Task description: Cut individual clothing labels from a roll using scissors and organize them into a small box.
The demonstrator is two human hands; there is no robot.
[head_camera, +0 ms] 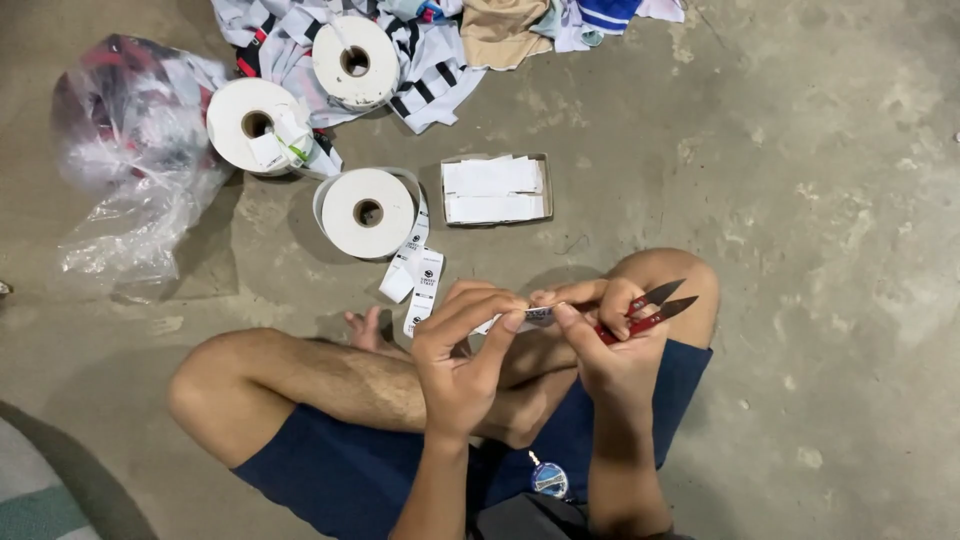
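Note:
I sit cross-legged on a concrete floor. My left hand [462,352] pinches a small white label [528,316] by its left end. My right hand [605,335] pinches the same label's right end with thumb and forefinger, and also holds red-handled thread snips [652,308] whose open blades point right, away from the label. A strip of printed labels [420,280] trails from the nearest white roll [367,212] down toward my left hand.
A shallow cardboard box [496,188] with stacked white labels lies ahead. Two more label rolls [255,124] [355,60] rest at the back left on striped cloth [430,60]. A clear plastic bag [125,150] of garments sits at far left.

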